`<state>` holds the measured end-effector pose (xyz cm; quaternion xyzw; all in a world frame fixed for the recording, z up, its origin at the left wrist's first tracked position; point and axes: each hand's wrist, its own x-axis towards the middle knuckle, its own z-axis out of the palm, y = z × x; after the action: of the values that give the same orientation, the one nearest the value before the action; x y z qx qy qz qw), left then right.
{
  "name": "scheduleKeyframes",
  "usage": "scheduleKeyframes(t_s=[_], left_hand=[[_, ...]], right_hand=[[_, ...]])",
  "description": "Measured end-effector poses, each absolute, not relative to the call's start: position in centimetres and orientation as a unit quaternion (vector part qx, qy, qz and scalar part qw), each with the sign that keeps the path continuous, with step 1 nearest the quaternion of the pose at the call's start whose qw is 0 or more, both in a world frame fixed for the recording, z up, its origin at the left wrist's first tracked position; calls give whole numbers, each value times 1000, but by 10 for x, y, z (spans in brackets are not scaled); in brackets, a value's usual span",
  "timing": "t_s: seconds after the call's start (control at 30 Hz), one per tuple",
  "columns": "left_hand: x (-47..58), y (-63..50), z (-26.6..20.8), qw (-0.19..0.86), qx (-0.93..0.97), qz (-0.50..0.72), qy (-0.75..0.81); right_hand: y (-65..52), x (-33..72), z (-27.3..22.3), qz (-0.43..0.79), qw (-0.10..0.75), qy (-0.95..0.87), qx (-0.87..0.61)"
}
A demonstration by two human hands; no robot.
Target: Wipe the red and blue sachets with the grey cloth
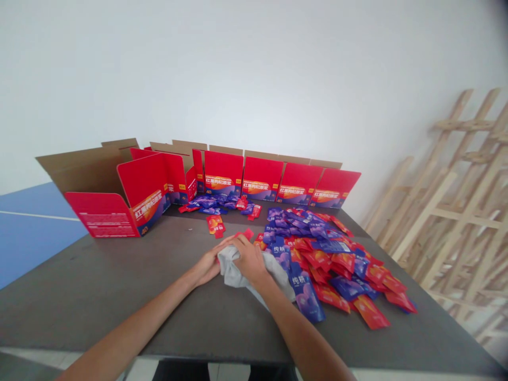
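Both hands meet over the middle of the table. My right hand (251, 258) is closed on a light grey cloth (232, 272), pressing it against a red pouch (248, 233). The cloth's loose end trails right beneath my forearm. From the left, my left hand (208, 266) grips the same pouch, which is mostly hidden by fingers and cloth. Just right of the hands lies a large heap of red pouches (317, 259) and purple pouches (305, 296).
Open red cartons (224, 172) line the back edge, with a larger open carton (107, 211) at the left. In front of them lies a smaller group of purple and red pouches (214, 201). Two orange-red pouches (215, 225) lie nearer. Wooden frames (456, 211) stand at the right.
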<state>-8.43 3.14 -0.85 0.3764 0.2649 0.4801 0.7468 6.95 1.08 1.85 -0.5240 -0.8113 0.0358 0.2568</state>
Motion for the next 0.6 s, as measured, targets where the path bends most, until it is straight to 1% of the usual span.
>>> scheduleKeyframes(t_s=[0.1, 0.17, 0.23, 0.33, 0.43, 0.5, 0.6], left_hand=[[-81, 28, -10, 758, 395, 460, 238], [-81, 29, -10, 762, 394, 458, 233], [-83, 30, -10, 757, 382, 477, 232], [-87, 34, -9, 741, 361, 509, 249], [-91, 36, -9, 736, 356, 506, 274], [-90, 35, -9, 741, 361, 494, 276], [-87, 34, -9, 752, 376, 476, 258]], right_hand=[[15, 76, 22, 33, 314, -756, -574], [16, 79, 24, 33, 332, -741, -583], [14, 77, 25, 36, 317, -753, -575], [9, 68, 23, 52, 243, -812, -529], [5, 59, 21, 58, 177, -853, -487], [6, 58, 21, 49, 181, -843, -505], [10, 67, 25, 30, 228, -789, -570]])
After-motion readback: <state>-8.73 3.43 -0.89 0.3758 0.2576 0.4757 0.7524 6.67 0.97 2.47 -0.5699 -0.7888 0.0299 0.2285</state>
